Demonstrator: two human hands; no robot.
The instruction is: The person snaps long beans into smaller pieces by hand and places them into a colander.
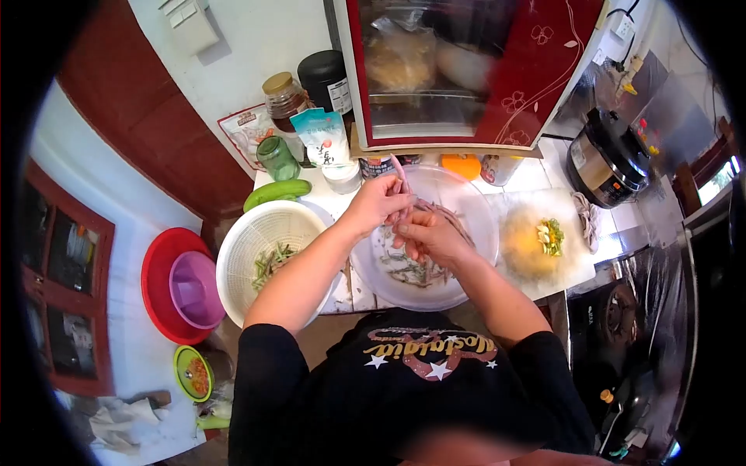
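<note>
Over a wide translucent bowl (483, 233), my left hand (378, 203) pinches a pinkish-purple bean pod (399, 169) that points up toward the cabinet. Close beside it, my right hand (430, 233) has its fingers curled together at the pod's lower end. Long pinkish pods and short green pieces (420, 272) lie in the bowl beneath both hands. A white colander (233, 252) holding green pieces (272, 262) stands to the left, partly behind my left forearm.
A green gourd (277, 193), a green jar (277, 158) and a teal-white bag (322, 138) stand behind the colander. At right are a cutting board (571, 260) with chopped greens (550, 237), a cooker (606, 159) and a stove (614, 311). Red (159, 287) and purple basins (196, 289) sit lower left.
</note>
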